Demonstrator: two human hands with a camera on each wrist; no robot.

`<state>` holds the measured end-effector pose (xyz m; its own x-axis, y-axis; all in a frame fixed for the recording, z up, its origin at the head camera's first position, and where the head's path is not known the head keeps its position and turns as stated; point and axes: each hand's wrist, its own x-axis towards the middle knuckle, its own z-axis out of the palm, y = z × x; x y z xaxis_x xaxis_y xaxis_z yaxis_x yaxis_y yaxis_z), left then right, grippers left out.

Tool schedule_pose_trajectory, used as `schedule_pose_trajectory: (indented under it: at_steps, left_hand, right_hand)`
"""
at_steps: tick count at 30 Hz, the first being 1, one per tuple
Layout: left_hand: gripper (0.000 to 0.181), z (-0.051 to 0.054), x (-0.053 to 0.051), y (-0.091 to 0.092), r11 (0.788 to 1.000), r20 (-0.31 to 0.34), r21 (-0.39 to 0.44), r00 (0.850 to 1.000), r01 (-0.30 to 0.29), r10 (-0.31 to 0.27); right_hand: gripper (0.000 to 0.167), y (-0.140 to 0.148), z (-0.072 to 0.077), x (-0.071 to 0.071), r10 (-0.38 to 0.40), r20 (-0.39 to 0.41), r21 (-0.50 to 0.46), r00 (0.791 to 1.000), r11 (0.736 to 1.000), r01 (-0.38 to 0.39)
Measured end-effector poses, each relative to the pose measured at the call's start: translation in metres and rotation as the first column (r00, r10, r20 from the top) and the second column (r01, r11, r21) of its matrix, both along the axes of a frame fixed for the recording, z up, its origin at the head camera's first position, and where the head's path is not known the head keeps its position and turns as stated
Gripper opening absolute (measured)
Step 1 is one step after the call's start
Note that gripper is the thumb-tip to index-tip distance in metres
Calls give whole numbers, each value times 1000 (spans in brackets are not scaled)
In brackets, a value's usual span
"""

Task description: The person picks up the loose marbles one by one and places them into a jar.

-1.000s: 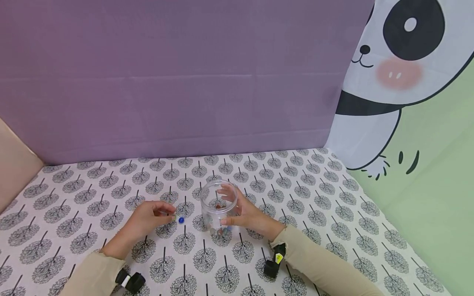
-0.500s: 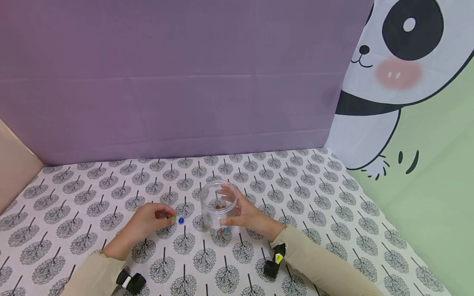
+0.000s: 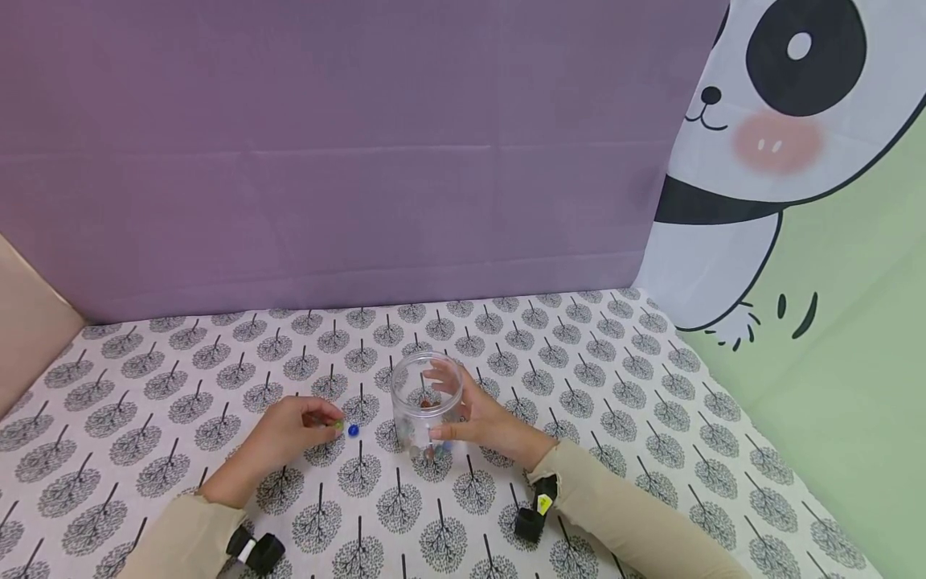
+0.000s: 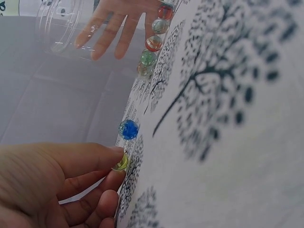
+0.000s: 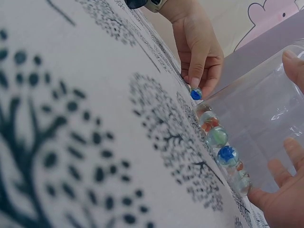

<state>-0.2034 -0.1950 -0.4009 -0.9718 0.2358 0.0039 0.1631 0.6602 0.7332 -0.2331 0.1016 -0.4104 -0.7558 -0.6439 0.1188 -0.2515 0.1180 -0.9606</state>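
A yellow-green marble [image 4: 121, 163] is pinched between the thumb and fingertips of my left hand [image 3: 300, 425], low over the cloth; whether it touches the cloth I cannot tell. Just to its right lies a blue marble [image 3: 353, 431] on the cloth, apart from the fingers. The clear, open-topped jar [image 3: 427, 410] stands upright farther right, with several coloured marbles [image 5: 218, 136] at its bottom. My right hand [image 3: 481, 418] holds the jar from the right side, thumb across the front and spread fingers behind it, seen through the clear wall in the left wrist view.
A white tablecloth [image 3: 441, 539] with a tree print covers the table. Behind it rises a purple backdrop [image 3: 325, 161], and a green panel with a panda drawing [image 3: 781, 161] stands at the right. Each wrist wears a black camera strap.
The left fingertips have shifted slightly, and the yellow-green marble now shows between them. The right hand and the jar stay in place, and the blue marble has hardly moved.
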Motion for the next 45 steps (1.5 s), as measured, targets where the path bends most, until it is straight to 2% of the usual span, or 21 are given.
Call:
schedule_pose_trajectory:
  at_steps: [16, 25, 31, 37, 45]
  left_hand:
    - [21, 2, -3, 0, 999, -41, 40, 999, -16, 18]
    - [23, 11, -1, 4, 998, -87, 43, 995, -53, 56]
    - [22, 16, 1, 9, 996, -122, 49, 989, -79, 85]
    - [24, 20, 3, 13, 994, -139, 60, 986, -87, 94]
    - [22, 31, 2, 19, 994, -177, 53, 978, -99, 107]
  right_hand:
    - [91, -1, 2, -2, -14, -11, 8, 1000, 1000, 14]
    - [91, -2, 3, -2, -10, 17, 2, 1000, 1000, 10]
    - [89, -2, 2, -1, -18, -13, 16, 1000, 1000, 18]
    - [93, -1, 2, 0, -15, -16, 19, 1000, 1000, 15]
    - [92, 0, 2, 0, -7, 4, 11, 1000, 1000, 7]
